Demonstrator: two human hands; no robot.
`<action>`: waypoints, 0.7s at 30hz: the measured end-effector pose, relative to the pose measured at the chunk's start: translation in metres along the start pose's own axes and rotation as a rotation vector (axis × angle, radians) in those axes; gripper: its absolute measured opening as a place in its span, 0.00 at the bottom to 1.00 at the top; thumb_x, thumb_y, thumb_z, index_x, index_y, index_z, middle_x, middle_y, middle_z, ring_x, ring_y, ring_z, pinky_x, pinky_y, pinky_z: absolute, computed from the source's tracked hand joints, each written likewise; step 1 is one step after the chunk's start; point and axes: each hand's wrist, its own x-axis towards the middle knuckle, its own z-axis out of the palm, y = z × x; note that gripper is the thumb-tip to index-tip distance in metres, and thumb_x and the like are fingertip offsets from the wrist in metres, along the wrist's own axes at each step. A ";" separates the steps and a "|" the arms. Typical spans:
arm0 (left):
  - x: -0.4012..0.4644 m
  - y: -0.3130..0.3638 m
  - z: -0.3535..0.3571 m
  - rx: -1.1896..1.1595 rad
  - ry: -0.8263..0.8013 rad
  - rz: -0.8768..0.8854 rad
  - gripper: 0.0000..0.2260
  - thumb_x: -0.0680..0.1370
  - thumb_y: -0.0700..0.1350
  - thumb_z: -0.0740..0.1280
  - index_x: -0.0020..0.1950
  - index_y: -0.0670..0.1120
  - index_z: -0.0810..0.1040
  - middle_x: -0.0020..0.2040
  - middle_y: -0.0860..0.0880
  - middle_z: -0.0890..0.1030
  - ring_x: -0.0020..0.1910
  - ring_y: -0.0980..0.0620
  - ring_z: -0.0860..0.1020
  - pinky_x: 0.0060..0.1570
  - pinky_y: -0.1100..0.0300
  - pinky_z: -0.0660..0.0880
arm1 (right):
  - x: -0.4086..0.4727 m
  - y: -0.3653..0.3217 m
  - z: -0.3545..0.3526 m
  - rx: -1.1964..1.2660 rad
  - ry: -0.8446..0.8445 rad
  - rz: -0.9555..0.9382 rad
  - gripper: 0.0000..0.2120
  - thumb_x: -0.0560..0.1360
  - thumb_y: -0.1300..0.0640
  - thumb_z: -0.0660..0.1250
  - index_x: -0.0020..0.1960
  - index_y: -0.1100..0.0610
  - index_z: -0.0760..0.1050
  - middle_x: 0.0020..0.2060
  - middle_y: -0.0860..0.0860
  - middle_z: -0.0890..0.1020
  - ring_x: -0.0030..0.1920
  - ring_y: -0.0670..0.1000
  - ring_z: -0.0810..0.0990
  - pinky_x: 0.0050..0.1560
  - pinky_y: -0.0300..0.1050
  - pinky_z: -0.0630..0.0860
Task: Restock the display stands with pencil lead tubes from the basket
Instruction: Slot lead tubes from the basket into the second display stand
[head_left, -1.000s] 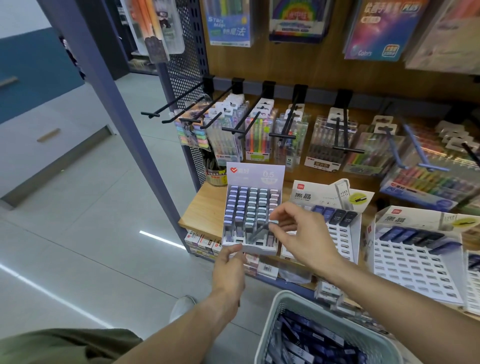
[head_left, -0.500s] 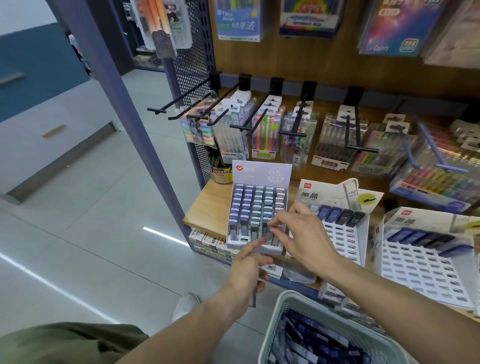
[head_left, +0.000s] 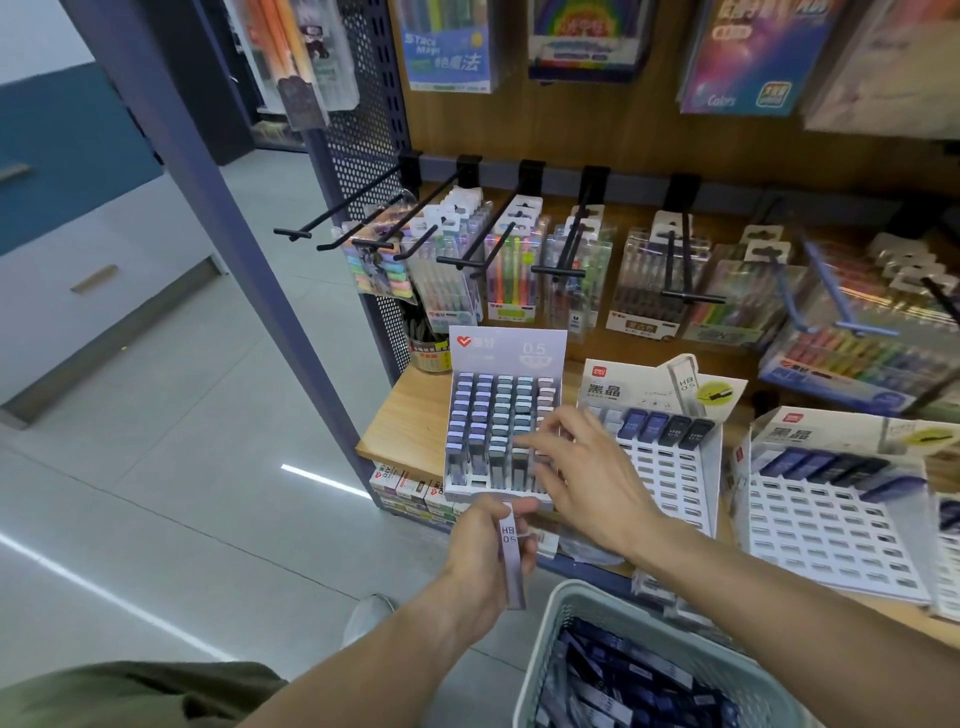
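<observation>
Basket first, since it's nearest: pale green slotted plastic basket (head_left: 582, 597) at the bottom edge, still loaded with a heap of dark blue and lilac pencil lead tubes (head_left: 623, 680). Just above its rim, the left hand (head_left: 485, 558) is wrapped around one flat lilac tube marked HB 0.5 (head_left: 511, 553), held roughly upright with the label facing the camera. The right hand (head_left: 587, 475) is a bit further out with nothing in it, fingers spread loose, fingertips (head_left: 540, 441) over the lower right rows of the small white cardboard display stand with the grey 0.5 header card (head_left: 506, 415).

That stand is almost full (can't tell for sure if there's a free slot under the fingers), so my guess is the right hand is finding or clearing a gap for the tube in the left. To do it well I'd pass the tube across, line its narrow end up with the slot and slide it straight down without knocking the neighbours, label facing front like the rest.

Beyond it to the right sits the larger white grid stand with a black-lettered header (head_left: 670, 467), only its top row filled, so that's where most of the basket probably ends up. Behind are hanging packs of coloured pens on black hooks (head_left: 511, 270).
</observation>
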 end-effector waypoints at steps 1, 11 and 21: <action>-0.001 0.001 0.002 -0.049 0.001 0.000 0.15 0.79 0.38 0.56 0.52 0.34 0.81 0.38 0.42 0.75 0.31 0.50 0.71 0.31 0.60 0.71 | -0.003 -0.002 -0.004 0.063 0.018 0.049 0.13 0.78 0.56 0.68 0.62 0.49 0.78 0.53 0.46 0.74 0.52 0.46 0.73 0.50 0.42 0.74; -0.009 -0.008 0.020 0.149 -0.149 0.136 0.07 0.79 0.37 0.69 0.55 0.39 0.85 0.49 0.36 0.85 0.46 0.43 0.84 0.46 0.54 0.79 | -0.065 -0.002 -0.035 0.827 -0.136 0.598 0.17 0.72 0.56 0.77 0.54 0.41 0.75 0.44 0.46 0.85 0.41 0.48 0.85 0.46 0.48 0.83; -0.012 -0.019 0.052 0.313 -0.171 0.237 0.12 0.73 0.37 0.77 0.55 0.43 0.85 0.47 0.42 0.87 0.41 0.49 0.83 0.52 0.53 0.80 | -0.077 0.030 -0.049 0.544 -0.016 0.394 0.20 0.77 0.59 0.72 0.59 0.37 0.71 0.42 0.44 0.83 0.43 0.42 0.82 0.41 0.34 0.76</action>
